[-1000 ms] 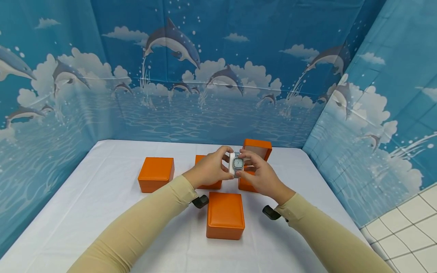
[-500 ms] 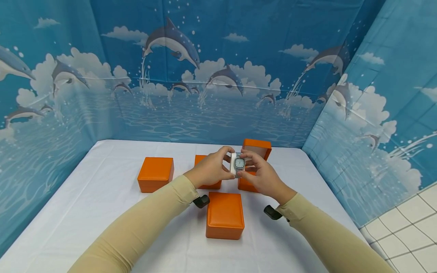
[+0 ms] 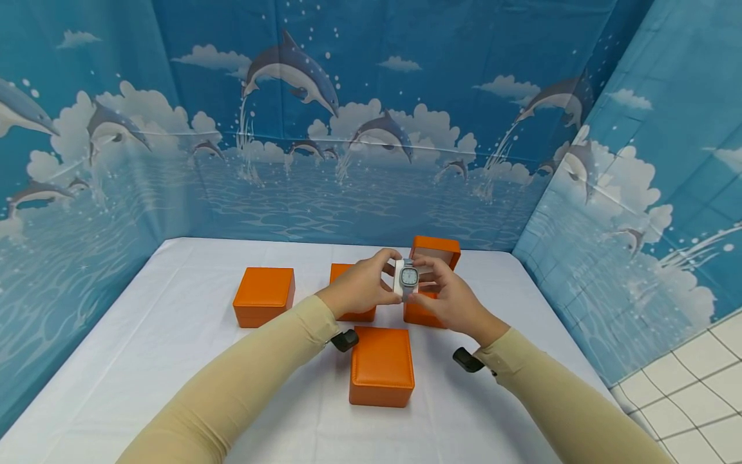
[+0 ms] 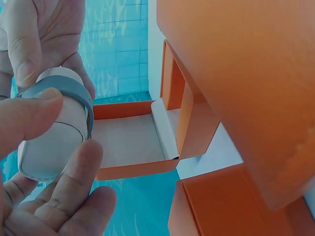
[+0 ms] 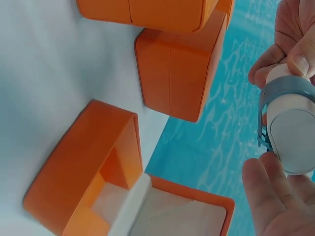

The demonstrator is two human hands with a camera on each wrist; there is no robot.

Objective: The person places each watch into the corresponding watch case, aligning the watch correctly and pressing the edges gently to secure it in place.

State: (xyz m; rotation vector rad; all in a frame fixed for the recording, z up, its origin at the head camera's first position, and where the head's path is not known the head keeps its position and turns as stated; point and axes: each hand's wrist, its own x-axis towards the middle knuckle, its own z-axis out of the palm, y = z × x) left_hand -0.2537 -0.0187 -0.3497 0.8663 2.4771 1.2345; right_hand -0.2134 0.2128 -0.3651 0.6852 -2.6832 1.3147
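A wristwatch (image 3: 409, 276) with a square-looking face and a grey-blue strap (image 4: 64, 86) is wrapped round a white watch cushion (image 4: 51, 147). Both hands hold it up in the air, in front of the opened orange watch box (image 3: 425, 314). From the left side, my left hand (image 3: 362, 283) pinches the cushion between thumb and fingers. My right hand (image 3: 458, 303) grips the watch and cushion from the right, with thumb and index finger at opposite ends. Inside the opened box, a pale lining (image 5: 182, 216) shows in the right wrist view.
On the white tablecloth (image 3: 191, 296) stand closed orange boxes: one at the left (image 3: 264, 296), one partly behind the left hand (image 3: 341, 270), and one in front (image 3: 382, 367). A blue dolphin-print curtain (image 3: 371, 174) surrounds the back and sides.
The watch on its cushion has shifted slightly right and turned so its face shows more squarely to the head view. Both hands moved slightly right with it. The boxes stayed put.
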